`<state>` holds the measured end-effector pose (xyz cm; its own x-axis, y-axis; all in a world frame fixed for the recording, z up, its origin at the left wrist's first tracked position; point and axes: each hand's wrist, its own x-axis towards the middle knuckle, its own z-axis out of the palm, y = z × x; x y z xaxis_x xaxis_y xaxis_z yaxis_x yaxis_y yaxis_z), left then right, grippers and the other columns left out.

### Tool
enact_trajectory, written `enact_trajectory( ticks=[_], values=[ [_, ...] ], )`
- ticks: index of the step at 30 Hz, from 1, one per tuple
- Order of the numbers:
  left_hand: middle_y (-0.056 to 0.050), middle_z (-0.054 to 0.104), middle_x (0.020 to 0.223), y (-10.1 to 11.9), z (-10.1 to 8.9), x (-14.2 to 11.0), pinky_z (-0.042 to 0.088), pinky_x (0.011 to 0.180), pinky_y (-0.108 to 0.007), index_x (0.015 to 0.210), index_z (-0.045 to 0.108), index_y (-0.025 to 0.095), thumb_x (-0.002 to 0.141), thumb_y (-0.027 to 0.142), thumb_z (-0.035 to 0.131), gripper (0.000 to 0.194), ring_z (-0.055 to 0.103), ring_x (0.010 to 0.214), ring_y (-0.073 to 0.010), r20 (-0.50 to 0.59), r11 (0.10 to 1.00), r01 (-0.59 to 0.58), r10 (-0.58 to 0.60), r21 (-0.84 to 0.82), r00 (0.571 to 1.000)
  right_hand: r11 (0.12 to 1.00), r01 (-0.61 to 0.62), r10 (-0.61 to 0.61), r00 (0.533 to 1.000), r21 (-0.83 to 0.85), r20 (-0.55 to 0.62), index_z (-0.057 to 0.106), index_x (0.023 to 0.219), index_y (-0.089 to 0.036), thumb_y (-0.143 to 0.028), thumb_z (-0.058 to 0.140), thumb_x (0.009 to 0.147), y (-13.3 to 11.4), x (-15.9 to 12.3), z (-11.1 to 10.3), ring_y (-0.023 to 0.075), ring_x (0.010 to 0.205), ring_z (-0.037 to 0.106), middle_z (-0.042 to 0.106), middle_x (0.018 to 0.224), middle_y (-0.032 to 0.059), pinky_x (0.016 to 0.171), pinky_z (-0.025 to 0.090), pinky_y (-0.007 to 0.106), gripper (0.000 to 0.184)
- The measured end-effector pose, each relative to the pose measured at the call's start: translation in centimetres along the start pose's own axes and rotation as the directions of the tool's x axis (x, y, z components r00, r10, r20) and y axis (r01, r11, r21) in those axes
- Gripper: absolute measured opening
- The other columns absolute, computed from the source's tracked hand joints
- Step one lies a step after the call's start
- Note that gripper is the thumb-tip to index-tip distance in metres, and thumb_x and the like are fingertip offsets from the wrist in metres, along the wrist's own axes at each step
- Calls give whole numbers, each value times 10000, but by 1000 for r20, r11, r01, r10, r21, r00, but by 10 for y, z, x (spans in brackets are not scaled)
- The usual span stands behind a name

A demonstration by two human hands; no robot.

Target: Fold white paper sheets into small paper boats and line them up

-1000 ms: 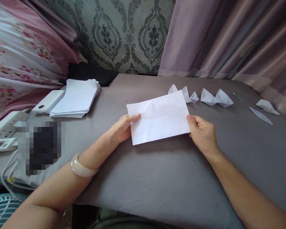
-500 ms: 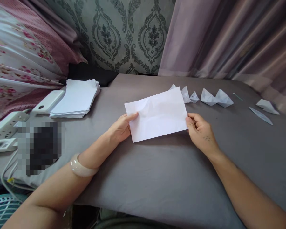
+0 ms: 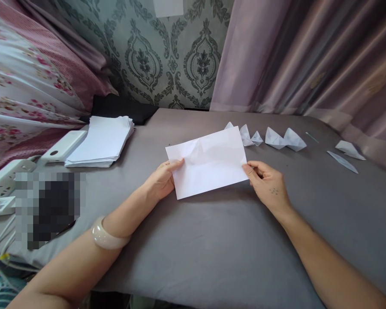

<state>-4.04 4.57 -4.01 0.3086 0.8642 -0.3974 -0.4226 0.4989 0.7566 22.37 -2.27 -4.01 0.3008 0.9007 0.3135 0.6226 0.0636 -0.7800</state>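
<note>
A white sheet of paper (image 3: 209,165), with faint creases, is held slightly tilted above the grey cloth surface. My left hand (image 3: 162,178) pinches its left edge, thumb on top and fingers underneath. At the right edge, my right hand (image 3: 266,182) grips the paper near the lower corner between thumb and fingers. Just behind the sheet stand small folded paper shapes (image 3: 251,137), one of them partly hidden by it. A larger folded paper piece (image 3: 285,139) with two peaks sits to their right.
A stack of white paper (image 3: 98,141) lies at the left, beside a white box (image 3: 64,146) and a power strip (image 3: 11,178). A blurred dark object (image 3: 53,210) lies in front. Far right are a folded paper piece (image 3: 350,149), a flat paper sliver (image 3: 342,162) and a thin stick (image 3: 312,137).
The view has tilted up a little, so everything sits lower in the picture and a pale sheet on the wall shows. Both hands keep their hold on the paper.
</note>
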Motion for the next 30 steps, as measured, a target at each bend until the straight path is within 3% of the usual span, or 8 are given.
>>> enact_trajectory(
  ticks=[4,10,21,26,30],
  values=[
    [-108,748,904,0,2,-1,567,825,-341,935,680,113,799,167,680,146,711,847,-237,-31,1000,4,-4,7,1000,999,-34,34,999,14,0,701,900,-179,-501,609,826,2,1,1,108,509,431,453,499,-59,562,372,256,343],
    [-116,747,912,-2,-1,2,570,814,-346,903,680,109,793,177,681,130,709,842,-241,-33,1000,-4,5,20,999,994,-104,100,990,33,98,685,926,-162,-528,565,839,9,3,3,127,531,498,558,561,-18,555,392,265,395],
    [-123,739,956,-1,-1,4,513,956,-398,1043,630,121,813,161,610,234,688,969,-276,-86,995,76,-82,-66,993,916,-251,221,967,314,127,657,814,-174,-608,610,791,-3,0,6,96,501,470,524,566,-26,502,412,237,437],
    [-133,730,985,0,3,0,515,957,-396,1089,602,113,820,173,592,276,682,988,-277,-56,991,92,-98,-94,994,889,-264,177,951,374,252,665,1010,-179,-604,650,763,-8,-4,10,156,732,606,665,851,60,578,510,264,492],
    [-140,726,990,1,6,-2,510,967,-409,1125,584,102,819,165,583,312,681,987,-279,-46,990,103,-108,-101,993,862,-281,177,947,422,269,574,1160,-198,-532,723,722,-10,-9,19,234,973,643,658,1138,115,659,589,330,571]
  ],
)
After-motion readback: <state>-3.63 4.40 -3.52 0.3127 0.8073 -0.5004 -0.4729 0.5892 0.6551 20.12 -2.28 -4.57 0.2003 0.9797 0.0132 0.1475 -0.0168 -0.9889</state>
